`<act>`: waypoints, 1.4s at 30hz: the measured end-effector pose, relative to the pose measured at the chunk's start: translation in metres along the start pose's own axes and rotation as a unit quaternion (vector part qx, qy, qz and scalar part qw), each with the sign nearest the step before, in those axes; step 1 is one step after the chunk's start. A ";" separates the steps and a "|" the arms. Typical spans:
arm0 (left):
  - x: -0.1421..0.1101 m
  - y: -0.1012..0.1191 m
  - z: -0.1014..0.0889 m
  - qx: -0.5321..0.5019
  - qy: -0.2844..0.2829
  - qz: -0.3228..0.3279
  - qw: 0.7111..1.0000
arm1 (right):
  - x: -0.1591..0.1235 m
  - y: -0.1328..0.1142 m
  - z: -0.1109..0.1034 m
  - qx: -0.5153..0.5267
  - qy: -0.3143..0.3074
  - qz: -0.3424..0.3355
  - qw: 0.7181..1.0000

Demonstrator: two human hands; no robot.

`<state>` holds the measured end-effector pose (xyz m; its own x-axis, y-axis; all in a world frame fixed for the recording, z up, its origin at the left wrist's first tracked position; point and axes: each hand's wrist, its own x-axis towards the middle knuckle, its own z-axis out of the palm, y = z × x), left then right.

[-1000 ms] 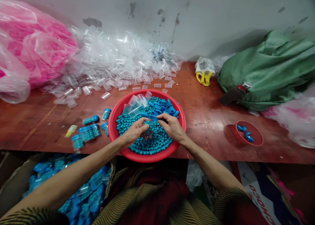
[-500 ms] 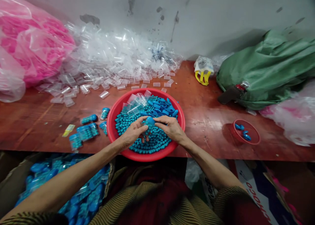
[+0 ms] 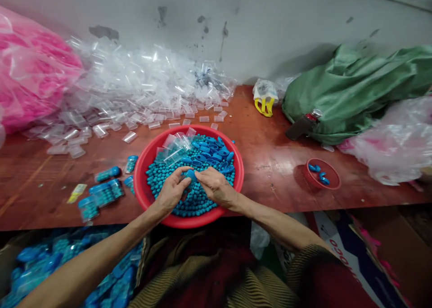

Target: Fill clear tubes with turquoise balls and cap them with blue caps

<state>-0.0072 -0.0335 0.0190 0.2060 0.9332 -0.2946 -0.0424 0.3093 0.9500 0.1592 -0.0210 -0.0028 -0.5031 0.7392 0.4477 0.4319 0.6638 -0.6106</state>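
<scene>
Above the red basin (image 3: 138, 182), my left hand (image 3: 173, 189) is closed round a small clear container with a blue cap (image 3: 191, 176). My right hand (image 3: 216, 186) pinches the cap's side with thumb and fingers, and the container's body is mostly hidden behind my hands. Loose blue beads (image 3: 199, 207) fill the basin below. On them lie blue plastic caps (image 3: 216, 150) at the back right and clear empty containers (image 3: 177, 146) at the back left. Left of the basin, several bead-filled containers (image 3: 103, 194) with blue caps rest on the table.
A heap of clear containers (image 3: 135, 83) lies along the wall, beside a bag of pink pieces (image 3: 37, 69). To the right are a small red basket (image 3: 324, 168), a dark bottle (image 3: 303, 124) and a green sack (image 3: 340, 87). Below the table edge, a box holds filled containers (image 3: 114, 281).
The view has swung to the right, so the table things appear further left. My hands have drawn closer together around the capped container, and the cap has turned.
</scene>
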 end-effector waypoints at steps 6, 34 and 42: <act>0.001 0.013 -0.014 0.043 -0.102 0.012 0.994 | 0.014 0.013 -0.024 0.253 -0.034 0.166 0.953; -0.003 -0.001 0.009 0.044 0.059 0.073 0.995 | 0.012 -0.030 0.022 -0.180 -0.084 0.093 0.976; 0.000 -0.002 0.003 -0.015 0.027 0.068 0.997 | 0.013 -0.022 0.015 -0.055 -0.088 0.118 0.987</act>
<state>-0.0043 -0.0351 0.0177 0.1443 0.9750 -0.1691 -0.0965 0.1840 0.9782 0.1318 -0.0281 0.0067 -0.4969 0.8502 0.1738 0.6272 0.4903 -0.6052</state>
